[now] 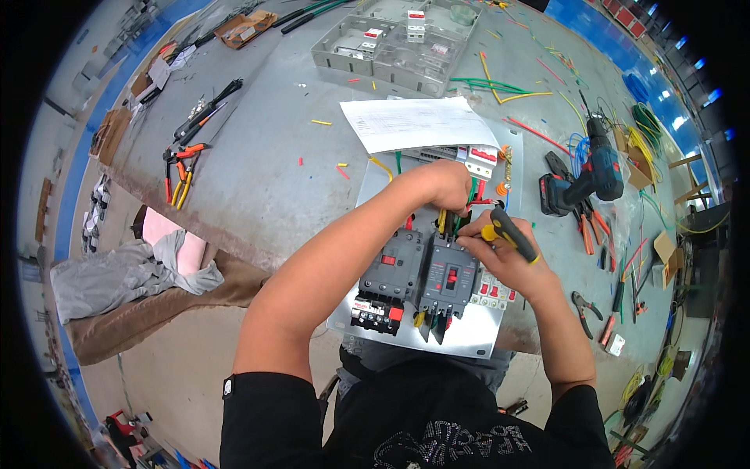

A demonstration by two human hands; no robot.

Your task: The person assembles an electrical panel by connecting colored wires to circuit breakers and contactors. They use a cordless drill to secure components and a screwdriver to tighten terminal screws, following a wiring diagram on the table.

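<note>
A metal mounting plate (469, 341) lies before me with electrical parts on it. My right hand (508, 262) grips a screwdriver (516, 237) with a dark and yellow handle, by the upper end of a dark moulded-case circuit breaker (451, 273). Curled among yellow, green and red wires just above that breaker is my left hand (447, 186); its fingertips are mostly hidden. A dark contactor (393, 262) sits left of the breaker, with a smaller relay block (375, 314) below it. Small white breakers (492, 293) with red levers stand partly behind my right hand.
A paper sheet (422, 123) covers the plate's far end, beside a white breaker (482, 160). On the right are a cordless drill (598, 172) and cutters (584, 309). Pliers (183, 172) lie left, a plastic box (394, 51) stands far back. Wire scraps are scattered about.
</note>
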